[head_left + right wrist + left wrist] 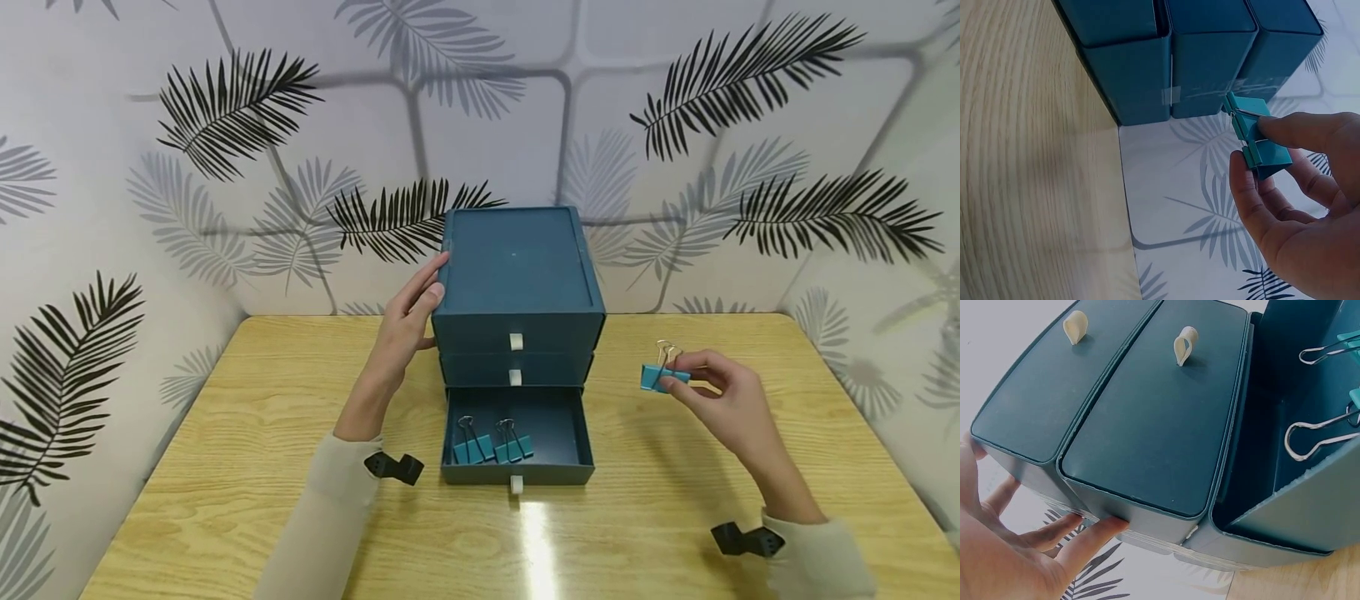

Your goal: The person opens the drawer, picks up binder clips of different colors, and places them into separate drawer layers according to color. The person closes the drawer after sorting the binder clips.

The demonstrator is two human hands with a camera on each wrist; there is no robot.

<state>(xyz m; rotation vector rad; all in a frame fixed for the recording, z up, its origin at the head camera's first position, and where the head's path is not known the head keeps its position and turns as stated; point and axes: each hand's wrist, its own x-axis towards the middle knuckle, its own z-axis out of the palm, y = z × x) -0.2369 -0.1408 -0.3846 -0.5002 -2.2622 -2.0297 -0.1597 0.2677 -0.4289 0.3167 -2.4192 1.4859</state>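
Note:
My left hand [401, 333] rests against the left side of a dark blue drawer unit [517, 262]. In the left wrist view its fingertips [1110, 526] touch the side wall, the fingers spread. The bottom drawer [558, 427] is pulled out, and two teal binder clips [474, 450] lie in its left and middle part with their wire handles up. To the right of the unit, above the table, my right hand [727, 400] pinches another teal binder clip [1274, 154] between thumb and fingers. That clip's wire handles point up in the head view.
The unit stands on a wooden table [300, 475] near the wall [495, 142], which has a leaf pattern. Its two upper drawers [480, 367] are pushed in. Each drawer front has a small pale pull tab [516, 342].

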